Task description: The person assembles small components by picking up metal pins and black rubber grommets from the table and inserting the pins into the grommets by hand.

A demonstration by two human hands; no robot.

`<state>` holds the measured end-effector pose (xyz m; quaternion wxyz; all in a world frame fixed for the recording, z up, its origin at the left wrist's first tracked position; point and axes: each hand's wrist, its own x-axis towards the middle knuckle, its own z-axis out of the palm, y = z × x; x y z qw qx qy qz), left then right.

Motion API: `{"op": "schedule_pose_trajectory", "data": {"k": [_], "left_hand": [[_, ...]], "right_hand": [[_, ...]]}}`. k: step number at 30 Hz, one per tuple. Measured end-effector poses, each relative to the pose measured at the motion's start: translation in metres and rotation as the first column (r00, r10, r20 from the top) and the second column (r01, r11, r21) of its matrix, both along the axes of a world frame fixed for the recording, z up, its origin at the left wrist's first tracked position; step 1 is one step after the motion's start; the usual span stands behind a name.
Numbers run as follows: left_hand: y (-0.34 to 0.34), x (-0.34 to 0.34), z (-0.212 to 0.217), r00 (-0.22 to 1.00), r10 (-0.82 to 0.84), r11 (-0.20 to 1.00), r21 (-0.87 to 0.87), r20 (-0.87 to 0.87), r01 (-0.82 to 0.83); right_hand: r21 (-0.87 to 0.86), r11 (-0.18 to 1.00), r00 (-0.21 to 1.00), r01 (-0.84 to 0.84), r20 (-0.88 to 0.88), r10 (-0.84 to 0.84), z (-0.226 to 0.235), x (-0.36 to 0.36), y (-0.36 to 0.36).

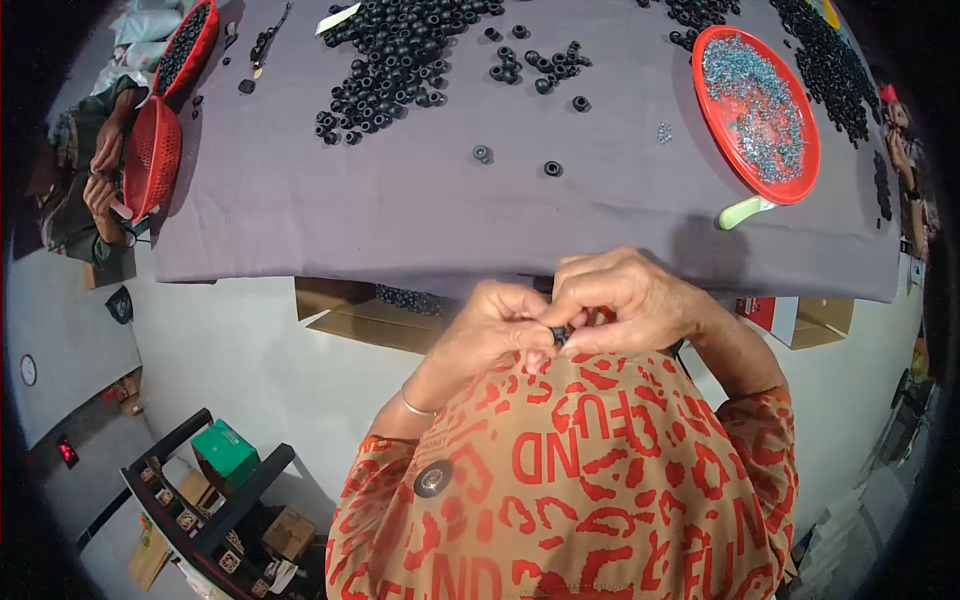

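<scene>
Just past the table's near edge, close to my body, both my hands meet at a small black ring-shaped part [560,335]. My left hand [490,325] pinches it from the left, thumb and fingertips together. From the right, the fingertips and thumb of my right hand [625,300] close on the same part. Fingers cover most of it, so its exact shape is hidden. On the grey cloth ahead lie two loose pieces, a black round hollow part [553,169] and a greyer one [482,154].
Farther back spreads a heap of black round parts [390,75]. At right stands a red tray [814,150] of small translucent bluish pieces, beside a green-handled tool [742,212]. Another person's hands [103,170] are by a red basket [152,165] at left. A cardboard box [365,330] sits below the table.
</scene>
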<state>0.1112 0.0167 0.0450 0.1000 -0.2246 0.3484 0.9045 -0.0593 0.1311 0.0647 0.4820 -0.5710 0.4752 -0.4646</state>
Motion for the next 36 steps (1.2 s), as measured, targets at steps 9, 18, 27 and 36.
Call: {"op": "schedule_pose_trajectory", "data": {"k": [9,18,27,36], "left_hand": [[0.004,0.003,-0.003,0.996,-0.075,0.997,0.000,0.037,0.075],[-0.001,-0.015,-0.005,0.994,-0.109,0.994,0.003,0.002,0.109],[-0.014,-0.036,-0.010,0.997,0.020,0.986,0.165,-0.069,-0.008],[-0.012,-0.032,-0.029,0.956,0.177,0.933,0.350,-0.232,-0.087]], "right_hand": [[-0.184,0.982,0.999,0.040,0.027,-0.036,-0.008,0.012,0.005],[-0.123,0.992,0.996,0.040,0.085,-0.029,-0.010,-0.003,0.007],[0.074,0.989,0.991,0.125,0.040,-0.128,-0.005,-0.025,-0.002],[0.000,0.941,0.939,0.339,-0.056,-0.339,0.004,-0.010,-0.005]]}}
